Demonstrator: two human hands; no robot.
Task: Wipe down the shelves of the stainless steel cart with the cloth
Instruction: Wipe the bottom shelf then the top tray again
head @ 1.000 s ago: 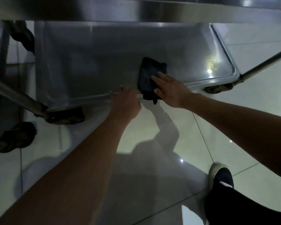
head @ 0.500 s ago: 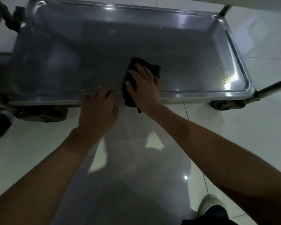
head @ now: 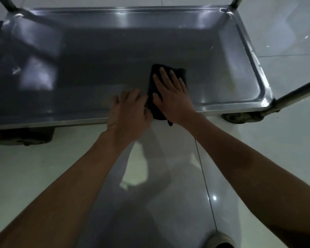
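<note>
The stainless steel cart's bottom shelf (head: 97,56) fills the upper part of the head view, a shallow tray with a raised rim. A dark cloth (head: 155,106) lies over its near rim, part on the shelf and part hanging over the edge. My right hand (head: 172,93) presses flat on the cloth with fingers spread and straight. My left hand (head: 128,111) rests on the near rim just left of the cloth, fingers straight and slightly blurred, its edge against the cloth.
Cart posts rise at the far left (head: 7,4), far right (head: 234,2) and near right (head: 297,92) corners. Castor wheels sit under the near corners, one on the left (head: 25,136) and one on the right (head: 240,118). Glossy white floor tiles (head: 284,140) surround the cart; a shoe tip (head: 220,238) shows at the bottom.
The view has moved above the bottom shelf, so the upper shelf edge left the frame. My right hand slid forward on the cloth, and my left hand closed in beside it.
</note>
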